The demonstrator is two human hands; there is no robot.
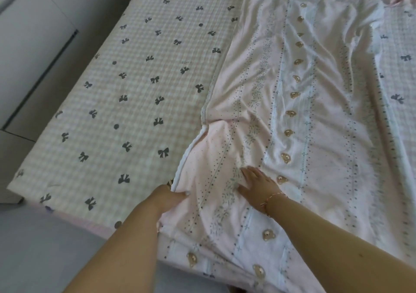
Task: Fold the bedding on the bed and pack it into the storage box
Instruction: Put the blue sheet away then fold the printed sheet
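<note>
The bed (108, 103), under a flat checked sheet printed with dark bows, carries the task's soft, limp pink quilt cover (292, 112), folded into a long band with bear and dotted stripes and rumpled at its near end, so the layers could slide askew if the next fold is pulled before those creases are smoothed. The left hand (171, 197) seems to pinch the near left edge, fingers tucked under and partly hidden, while the right hand (258, 183) lies open and flat, gripping nothing; no storage box is visible.
</note>
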